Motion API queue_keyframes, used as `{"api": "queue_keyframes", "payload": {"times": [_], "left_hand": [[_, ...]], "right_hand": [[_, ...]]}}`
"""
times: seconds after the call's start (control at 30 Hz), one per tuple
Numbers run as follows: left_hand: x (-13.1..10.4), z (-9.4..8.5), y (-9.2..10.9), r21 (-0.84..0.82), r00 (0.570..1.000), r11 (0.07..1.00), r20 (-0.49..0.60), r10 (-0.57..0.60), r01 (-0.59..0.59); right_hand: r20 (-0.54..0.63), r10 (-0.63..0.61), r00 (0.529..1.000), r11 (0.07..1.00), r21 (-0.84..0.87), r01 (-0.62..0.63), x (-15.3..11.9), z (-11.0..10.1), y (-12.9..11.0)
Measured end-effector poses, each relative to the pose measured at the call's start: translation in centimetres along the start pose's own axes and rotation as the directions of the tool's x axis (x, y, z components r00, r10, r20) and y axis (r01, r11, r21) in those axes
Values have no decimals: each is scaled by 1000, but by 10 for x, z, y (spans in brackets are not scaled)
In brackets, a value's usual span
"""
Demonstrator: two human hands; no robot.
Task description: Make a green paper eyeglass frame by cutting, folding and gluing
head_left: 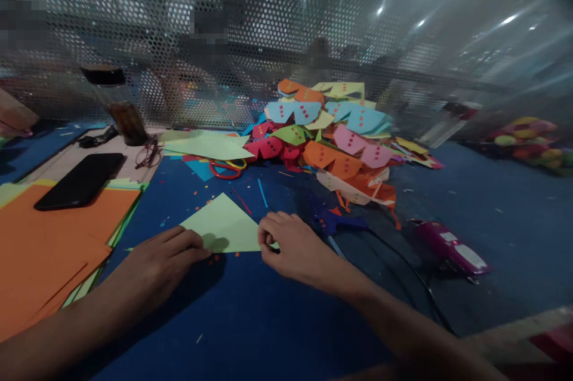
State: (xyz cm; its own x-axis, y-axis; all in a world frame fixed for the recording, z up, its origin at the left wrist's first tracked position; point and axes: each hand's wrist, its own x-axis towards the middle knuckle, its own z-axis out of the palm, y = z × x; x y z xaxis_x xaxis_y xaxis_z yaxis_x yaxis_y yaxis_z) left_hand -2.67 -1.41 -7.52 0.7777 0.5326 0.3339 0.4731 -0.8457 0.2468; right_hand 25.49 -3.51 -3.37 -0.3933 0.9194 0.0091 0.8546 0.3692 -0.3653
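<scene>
A pale green sheet of paper (224, 223), folded into a triangle, lies on the blue tabletop with its point away from me. My left hand (168, 258) is closed at the sheet's left corner, fingers together and tips on its near edge. At the right corner, my right hand (290, 246) is closed with its fingers curled into a pinch; a bit of green paper shows beneath them. Red-handled scissors (226, 173) lie beyond the sheet, partly under other paper. To the right of my right hand rests a blue glue gun (340, 221) with a black cord.
A pile of colourful cut paper shapes (331, 139) stands at the back. Orange sheets (40, 249), a black phone (83, 181), glasses (147, 153) and a bottle of dark liquid (123, 112) are on the left. A purple device (452, 248) sits right, before a perforated metal partition (259, 28).
</scene>
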Motion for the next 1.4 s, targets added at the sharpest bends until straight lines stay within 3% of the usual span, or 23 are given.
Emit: {"api": "queue_keyframes", "payload": {"times": [0.83, 1.4], "left_hand": [[-7, -8, -5, 23, 998, 998, -21, -52, 52], [-3, -33, -8, -23, 931, 950, 208, -299, 311]], "right_hand": [[48, -9, 999, 1000, 8, 9, -3, -12, 6], [58, -5, 998, 1000, 15, 5, -2, -12, 8]]}}
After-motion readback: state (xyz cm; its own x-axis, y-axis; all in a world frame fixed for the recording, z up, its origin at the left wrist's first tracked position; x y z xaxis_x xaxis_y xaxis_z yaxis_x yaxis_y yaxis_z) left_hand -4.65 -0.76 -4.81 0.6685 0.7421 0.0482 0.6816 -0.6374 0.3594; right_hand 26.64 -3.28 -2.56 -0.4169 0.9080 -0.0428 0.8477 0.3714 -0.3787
